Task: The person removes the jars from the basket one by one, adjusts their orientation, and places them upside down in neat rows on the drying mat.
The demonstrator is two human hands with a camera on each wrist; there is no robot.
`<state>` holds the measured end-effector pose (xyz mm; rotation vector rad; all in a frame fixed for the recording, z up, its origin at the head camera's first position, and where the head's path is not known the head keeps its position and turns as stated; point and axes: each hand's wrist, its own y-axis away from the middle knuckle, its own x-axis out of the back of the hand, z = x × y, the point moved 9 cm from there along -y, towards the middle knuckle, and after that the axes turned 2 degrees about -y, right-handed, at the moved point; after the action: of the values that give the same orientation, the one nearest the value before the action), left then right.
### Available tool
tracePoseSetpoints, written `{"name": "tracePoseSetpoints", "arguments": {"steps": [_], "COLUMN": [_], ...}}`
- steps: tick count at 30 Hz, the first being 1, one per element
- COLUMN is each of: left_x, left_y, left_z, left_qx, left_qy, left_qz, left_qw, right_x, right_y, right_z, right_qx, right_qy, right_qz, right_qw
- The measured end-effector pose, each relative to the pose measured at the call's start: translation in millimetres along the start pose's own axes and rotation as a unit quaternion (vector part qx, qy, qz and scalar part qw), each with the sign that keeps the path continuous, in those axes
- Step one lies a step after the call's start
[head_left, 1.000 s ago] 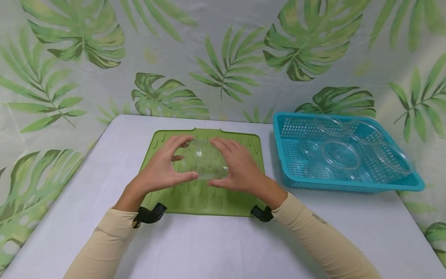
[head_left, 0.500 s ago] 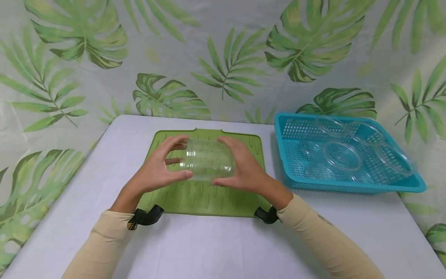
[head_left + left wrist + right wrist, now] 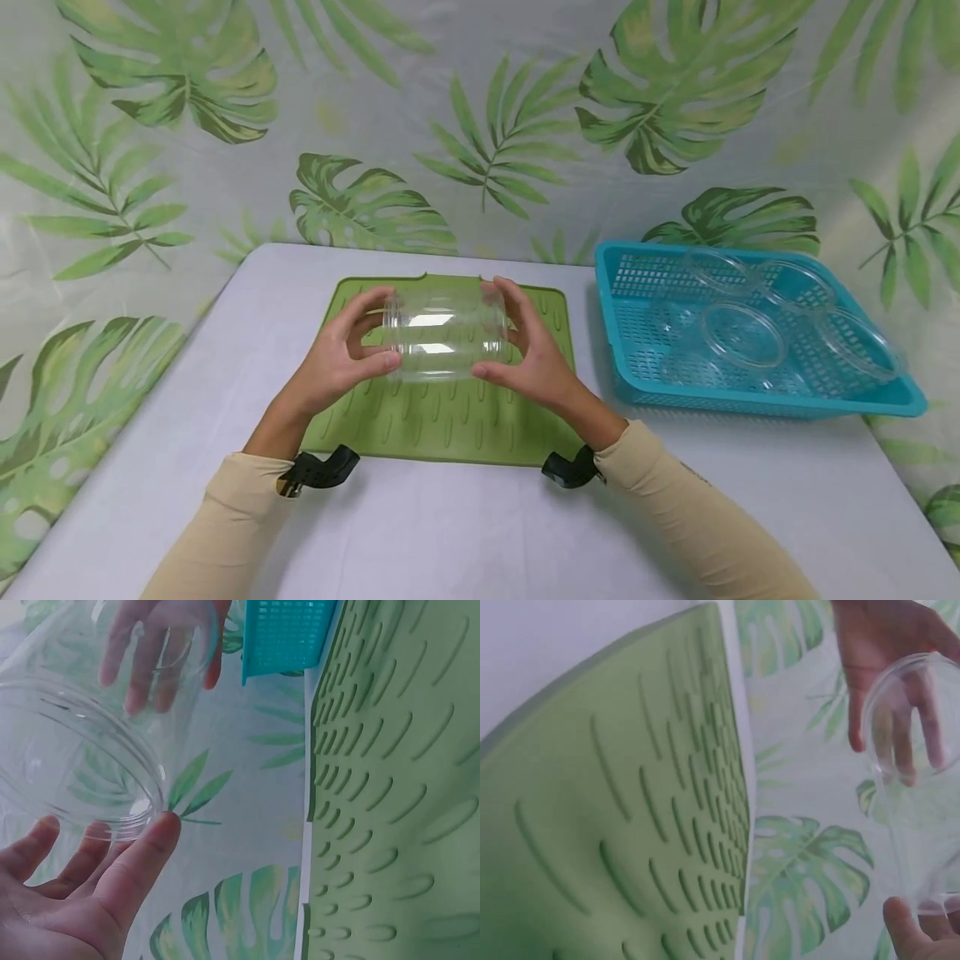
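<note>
A clear, empty-looking jar (image 3: 450, 337) is held on its side above the green ribbed mat (image 3: 442, 425), in both hands. My left hand (image 3: 337, 354) grips its threaded mouth end, thumb in front and fingers behind. At the base end, my right hand (image 3: 536, 354) holds it the same way. The left wrist view shows the jar's open ringed mouth (image 3: 82, 757) above the left fingertips (image 3: 169, 825), and the right hand showing through the clear wall. In the right wrist view the jar (image 3: 911, 825) is cut off by the frame's right edge.
At the right of the white-covered table (image 3: 442, 533) stands a blue perforated basket (image 3: 618, 358). Several clear jars (image 3: 742, 333) stand or lean in it. A leaf-patterned curtain (image 3: 510, 108) hangs behind the table.
The jar has turned from partly end-on to broadside, so its full length shows. My right hand has shifted rightward, and my left hand slightly left. The basket's jars look unchanged.
</note>
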<state>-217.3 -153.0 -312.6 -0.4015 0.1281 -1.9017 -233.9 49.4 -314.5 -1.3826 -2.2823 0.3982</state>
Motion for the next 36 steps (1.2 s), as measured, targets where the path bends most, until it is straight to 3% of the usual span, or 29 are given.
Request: {"name": "tracePoseSetpoints", "arguments": {"steps": [5,10,15,21,27,30,36], "left_x": [-2.7,-6.7,-8.9,-9.7,-11.4,-11.3,-1.9], "left_y": [0.0,-0.8,-2.3,-1.0,-2.0,-2.0,8.6], "left_z": [1.6,2.4,1.4,0.6,0.3,-1.9,-7.2], "left_qx": [-0.021,-0.049,-0.059,-0.064,-0.076,-0.069,-0.022], "left_qy": [0.06,0.126,0.159,0.178,0.187,0.176,0.079], "left_qz": [0.013,0.022,0.018,0.008,0.005,0.006,0.012], "left_qw": [0.9979,0.9906,0.9853,0.9819,0.9794,0.9819,0.9965], "right_x": [-0.9,-7.7,-11.6,-12.3,-9.9,-8.6,-4.8], "right_y": [-2.5,-2.6,-3.8,-4.0,-5.1,-6.0,-8.8], "right_z": [-0.1,-1.6,-0.7,-1.3,-2.4,-1.7,-7.0], "right_qx": [0.004,-0.004,-0.018,-0.024,-0.011,-0.005,0.01], "right_qy": [-0.096,-0.177,-0.209,-0.202,-0.21,-0.22,-0.215], "right_qz": [0.012,0.0,0.001,0.012,0.014,0.017,0.023], "right_qw": [0.995,0.984,0.978,0.979,0.978,0.975,0.976]}}
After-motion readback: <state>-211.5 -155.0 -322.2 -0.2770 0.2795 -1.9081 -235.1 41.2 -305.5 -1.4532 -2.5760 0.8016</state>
